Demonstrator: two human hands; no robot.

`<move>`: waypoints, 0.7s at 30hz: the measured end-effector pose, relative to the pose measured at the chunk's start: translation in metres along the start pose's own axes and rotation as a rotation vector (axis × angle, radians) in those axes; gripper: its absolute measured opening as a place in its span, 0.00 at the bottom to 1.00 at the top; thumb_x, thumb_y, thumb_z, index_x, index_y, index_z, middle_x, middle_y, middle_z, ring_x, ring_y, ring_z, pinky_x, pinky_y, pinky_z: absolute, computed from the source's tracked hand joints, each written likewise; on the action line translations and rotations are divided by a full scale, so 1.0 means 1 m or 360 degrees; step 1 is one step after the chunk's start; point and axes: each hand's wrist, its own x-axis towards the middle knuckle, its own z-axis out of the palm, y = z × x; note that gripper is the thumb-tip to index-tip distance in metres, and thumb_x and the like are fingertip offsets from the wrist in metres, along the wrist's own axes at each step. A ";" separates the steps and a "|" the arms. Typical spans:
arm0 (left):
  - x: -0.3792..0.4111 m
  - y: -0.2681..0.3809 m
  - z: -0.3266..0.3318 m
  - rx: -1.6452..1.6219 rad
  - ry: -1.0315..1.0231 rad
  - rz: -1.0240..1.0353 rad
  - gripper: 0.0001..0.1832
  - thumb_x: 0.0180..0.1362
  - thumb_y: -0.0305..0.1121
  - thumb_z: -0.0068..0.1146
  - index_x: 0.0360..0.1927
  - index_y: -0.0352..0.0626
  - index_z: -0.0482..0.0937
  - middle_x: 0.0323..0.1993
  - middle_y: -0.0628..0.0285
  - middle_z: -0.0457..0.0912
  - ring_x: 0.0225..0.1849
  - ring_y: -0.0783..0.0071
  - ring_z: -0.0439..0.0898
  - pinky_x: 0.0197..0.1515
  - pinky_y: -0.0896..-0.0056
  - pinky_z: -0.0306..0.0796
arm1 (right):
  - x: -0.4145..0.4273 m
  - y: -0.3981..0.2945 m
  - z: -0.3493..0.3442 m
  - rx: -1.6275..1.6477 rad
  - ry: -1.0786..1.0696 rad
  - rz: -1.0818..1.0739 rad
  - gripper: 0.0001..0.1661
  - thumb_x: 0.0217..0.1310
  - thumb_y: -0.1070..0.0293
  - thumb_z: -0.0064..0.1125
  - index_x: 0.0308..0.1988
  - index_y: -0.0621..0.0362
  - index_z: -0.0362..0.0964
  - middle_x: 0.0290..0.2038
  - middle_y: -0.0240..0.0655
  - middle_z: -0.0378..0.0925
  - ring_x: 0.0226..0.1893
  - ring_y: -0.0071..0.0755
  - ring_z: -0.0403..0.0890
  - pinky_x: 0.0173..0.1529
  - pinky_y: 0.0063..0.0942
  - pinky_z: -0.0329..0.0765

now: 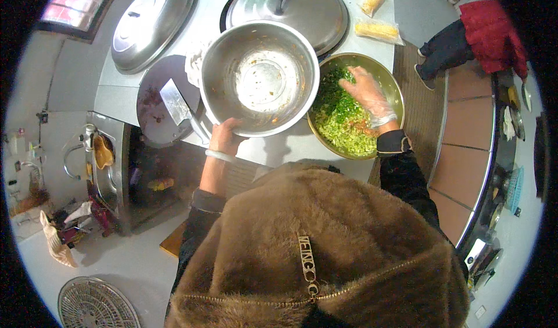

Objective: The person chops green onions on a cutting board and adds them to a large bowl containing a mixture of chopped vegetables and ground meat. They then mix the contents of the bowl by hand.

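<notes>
My left hand (226, 137) grips the near rim of a large stainless steel basin (209, 66), tilted so its inside faces me. Orange and brown food bits cling to the basin's wall. In a clear plastic glove, my right hand (368, 93) is over a wide brass-coloured bowl (396, 81), thumb apart from the fingers. Whether its fingertips touch the food is not clear. Inside that bowl lie chopped dark green leaves (333, 81), pale green shredded vegetable (344, 131) and a small reddish-brown patch (365, 127) near my wrist.
A cleaver (175, 103) rests on a round chopping board (150, 97) at left. Two steel lids (152, 27) (253, 5) and bagged yellow food (377, 30) occupy the table's far side. A person in a red top (490, 35) stands right, by a brown-tiled counter (462, 171). A sink (115, 184) is left.
</notes>
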 end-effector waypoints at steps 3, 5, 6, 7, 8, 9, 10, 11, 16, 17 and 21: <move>0.002 0.012 0.009 0.0065 0.0143 -0.0130 0.10 0.44 0.18 0.59 0.33 0.29 0.80 0.35 0.50 0.83 0.36 0.60 0.83 0.38 0.62 0.81 | -0.001 0.017 -0.025 0.0285 0.0105 0.0038 0.30 0.64 0.50 0.52 0.56 0.62 0.70 0.56 0.52 0.71 0.57 0.49 0.73 0.60 0.36 0.68; -0.008 0.040 0.030 -0.0182 0.0398 -0.0346 0.07 0.46 0.21 0.56 0.30 0.28 0.79 0.33 0.50 0.81 0.34 0.58 0.82 0.37 0.59 0.80 | -0.008 0.023 -0.047 0.0603 0.0095 0.0089 0.25 0.66 0.54 0.50 0.52 0.62 0.72 0.49 0.49 0.78 0.49 0.46 0.79 0.52 0.34 0.74; -0.004 0.031 0.020 -0.0146 0.0369 -0.0289 0.08 0.46 0.21 0.56 0.31 0.28 0.79 0.34 0.50 0.81 0.35 0.58 0.82 0.38 0.59 0.80 | -0.014 0.030 -0.049 0.0805 0.0261 0.0045 0.20 0.67 0.58 0.48 0.47 0.63 0.74 0.41 0.46 0.82 0.39 0.44 0.82 0.45 0.33 0.75; -0.001 0.031 0.014 -0.0105 0.0349 -0.0227 0.09 0.46 0.22 0.57 0.33 0.28 0.79 0.34 0.51 0.81 0.35 0.58 0.82 0.38 0.59 0.80 | -0.020 0.039 -0.053 0.0791 0.0283 0.0056 0.20 0.67 0.58 0.49 0.46 0.64 0.74 0.40 0.46 0.82 0.39 0.42 0.81 0.45 0.33 0.75; -0.002 0.030 0.011 -0.0097 0.0394 -0.0200 0.08 0.48 0.23 0.56 0.34 0.31 0.78 0.31 0.54 0.81 0.29 0.63 0.81 0.30 0.65 0.77 | -0.026 0.048 -0.058 0.0776 0.0303 0.0067 0.19 0.67 0.58 0.49 0.44 0.64 0.75 0.39 0.46 0.82 0.38 0.40 0.81 0.45 0.33 0.75; -0.006 0.038 0.013 -0.0087 0.0445 -0.0172 0.07 0.51 0.24 0.56 0.35 0.35 0.78 0.27 0.58 0.81 0.23 0.68 0.80 0.22 0.71 0.75 | -0.033 0.053 -0.062 0.0764 0.0320 0.0075 0.19 0.67 0.58 0.49 0.43 0.64 0.75 0.38 0.46 0.82 0.38 0.38 0.81 0.44 0.33 0.75; -0.005 0.037 0.012 -0.0106 0.0429 -0.0060 0.08 0.51 0.25 0.56 0.35 0.35 0.78 0.27 0.57 0.81 0.22 0.68 0.80 0.22 0.72 0.74 | -0.043 0.053 -0.067 0.0853 0.0314 0.0135 0.18 0.67 0.59 0.49 0.41 0.65 0.75 0.36 0.45 0.81 0.38 0.34 0.81 0.43 0.33 0.75; -0.006 0.038 0.017 -0.0269 0.0546 -0.0115 0.07 0.51 0.25 0.56 0.33 0.34 0.78 0.27 0.57 0.80 0.23 0.68 0.79 0.23 0.70 0.75 | -0.051 0.059 -0.067 0.0766 0.0257 0.0171 0.18 0.67 0.59 0.49 0.41 0.65 0.75 0.36 0.46 0.81 0.38 0.34 0.81 0.43 0.33 0.75; -0.008 0.030 0.005 -0.0201 0.0507 -0.0145 0.06 0.51 0.25 0.55 0.27 0.30 0.78 0.27 0.56 0.80 0.24 0.65 0.79 0.24 0.66 0.74 | -0.085 0.082 -0.043 0.0747 0.0100 0.0427 0.20 0.66 0.57 0.47 0.40 0.64 0.74 0.35 0.50 0.80 0.35 0.46 0.79 0.43 0.35 0.74; -0.008 0.030 0.008 -0.0207 0.0502 -0.0151 0.06 0.51 0.25 0.55 0.27 0.30 0.77 0.26 0.55 0.79 0.24 0.65 0.79 0.24 0.66 0.74 | -0.089 0.090 -0.038 0.0728 0.0104 0.0470 0.21 0.66 0.56 0.47 0.40 0.64 0.74 0.34 0.51 0.79 0.34 0.49 0.78 0.43 0.36 0.74; -0.006 0.025 0.009 -0.0228 0.0574 -0.0176 0.04 0.51 0.24 0.55 0.27 0.32 0.76 0.26 0.54 0.79 0.23 0.66 0.78 0.23 0.67 0.72 | -0.087 0.081 -0.038 0.0631 0.0096 0.0543 0.20 0.65 0.59 0.42 0.41 0.63 0.74 0.37 0.53 0.79 0.37 0.53 0.78 0.44 0.42 0.73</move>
